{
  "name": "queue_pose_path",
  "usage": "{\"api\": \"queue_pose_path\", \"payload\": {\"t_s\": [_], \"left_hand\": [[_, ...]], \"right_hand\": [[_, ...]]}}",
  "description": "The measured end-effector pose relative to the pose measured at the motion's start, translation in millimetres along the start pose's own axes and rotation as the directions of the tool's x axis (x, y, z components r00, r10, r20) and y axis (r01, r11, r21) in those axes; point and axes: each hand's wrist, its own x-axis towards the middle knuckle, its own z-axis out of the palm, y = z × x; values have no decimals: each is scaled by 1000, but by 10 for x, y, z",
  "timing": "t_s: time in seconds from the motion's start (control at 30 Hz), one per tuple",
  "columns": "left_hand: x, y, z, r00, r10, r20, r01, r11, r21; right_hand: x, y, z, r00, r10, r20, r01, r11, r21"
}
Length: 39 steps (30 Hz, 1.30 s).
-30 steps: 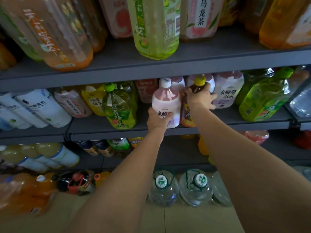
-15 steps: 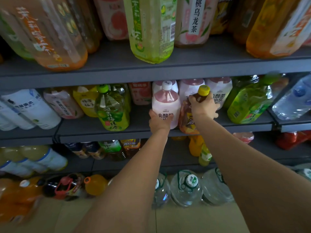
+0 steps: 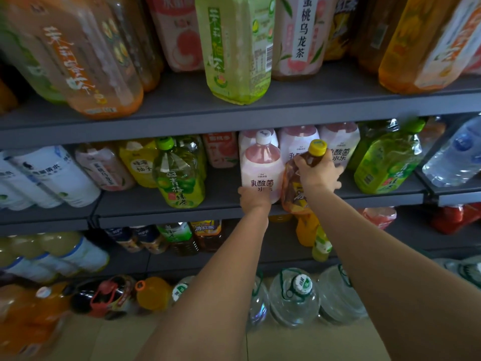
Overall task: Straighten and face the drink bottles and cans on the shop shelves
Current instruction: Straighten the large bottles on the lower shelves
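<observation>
Since a second earlier, the brown tea bottle [image 3: 299, 188] had tipped forward, its base at the front edge of the middle shelf [image 3: 156, 207] and its yellow cap leaning right. From the head camera, the right hand [image 3: 318, 175] curled around that bottle's neck and shoulder, gripping it. The left hand [image 3: 253, 198] held the lower front of the pink bottle [image 3: 260, 165], which stood upright just beside it near the same front edge, label facing out.

place: shop | signs: grey shelves [image 3: 234, 121] across the frame, rows of labelled drink bottles [image 3: 179, 175], water jugs [image 3: 294, 298] at bottom
</observation>
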Motion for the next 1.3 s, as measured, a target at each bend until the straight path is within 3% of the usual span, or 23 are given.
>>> {"api": "queue_pose_path", "payload": {"t_s": [0.37, 0.53, 0.77, 1.0, 1.13, 1.3], "left_hand": [[-160, -70, -32, 992, -4, 123, 14, 996, -83], [-649, -229, -181, 920, 78, 385, -207, 929, 307], [-1275, 43, -455, 827, 208, 523, -453, 797, 400], [-1885, 398, -1105, 819, 409, 401, -538, 792, 290], [-2029, 834, -1518, 824, 489, 285, -561, 772, 298], [-2050, 1195, -1967, 876, 458, 148, -481, 819, 313]], "right_hand": [[-39, 39, 21, 999, 18, -38, -16, 999, 43], [-236, 84, -238, 988, 153, -33, -151, 988, 41], [-759, -31, -738, 991, 126, 48, -122, 990, -78], [-1565, -800, -1166, 978, -70, 199, 96, 988, -124], [-1856, -1277, -1307, 911, -254, 324, 295, 952, -81], [-1970, -1708, -1228, 843, -282, 459, 322, 947, -9]]}}
